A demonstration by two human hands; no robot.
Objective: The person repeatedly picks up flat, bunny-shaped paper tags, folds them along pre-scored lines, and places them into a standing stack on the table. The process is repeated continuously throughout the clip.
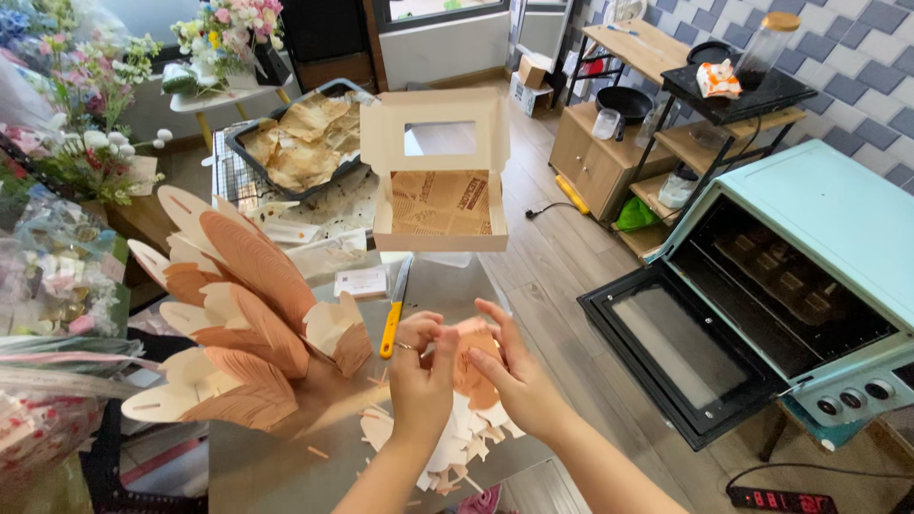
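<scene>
My left hand [421,376] and my right hand [509,371] meet over the steel table [286,457], both gripping a small orange paper piece [473,357] between their fingers. Below them lies a heap of cream and orange paper cut-outs [452,443]. A knife with a yellow handle [393,309] rests just beyond my left hand. Farther back stands an open cream box [440,205] with a window lid and printed brown paper lining.
Large feather-shaped paper leaves [238,314] fan out at left. A dark tray of flat pastry [300,138] sits behind. Flower bouquets [67,143] crowd the left side. A mint oven [790,286] with its door down stands at right, wooden shelves [666,114] beyond it.
</scene>
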